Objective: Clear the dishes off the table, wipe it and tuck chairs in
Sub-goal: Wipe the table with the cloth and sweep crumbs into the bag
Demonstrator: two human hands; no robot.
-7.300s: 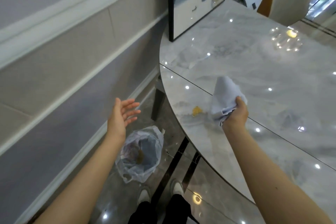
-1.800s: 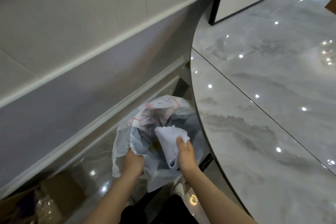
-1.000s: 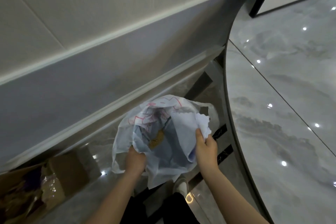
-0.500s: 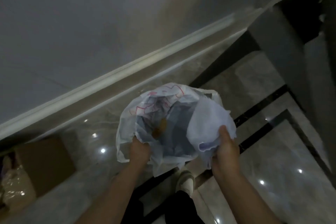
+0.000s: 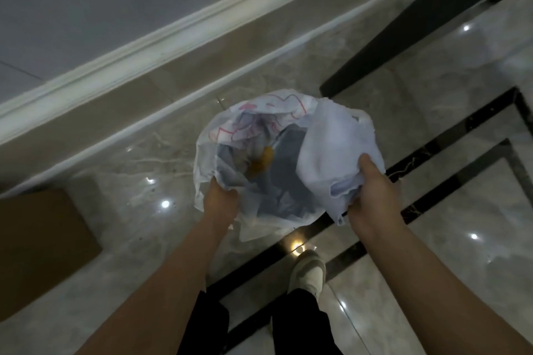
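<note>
Moved: view drops below worktop, cloth now over bag's right rim | left hand (image 5: 220, 200) grip clenched on bag (image 5: 253, 153) near rim | right hand (image 5: 372, 196) grasping cloth (image 5: 331, 158) | bag mouth lies left of cloth, above floor (image 5: 115, 170)

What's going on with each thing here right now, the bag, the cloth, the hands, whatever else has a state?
Plastic bag: held open, mouth up, above the floor.
Yellow scrap: lying inside the bag.
White cloth: crumpled, gripped at the bag's right rim, not dropped in.
Left hand: closed on the bag's near edge.
Right hand: closed on the cloth.
Cardboard box: on the floor by the wall; open or shut, cannot tell.
</note>
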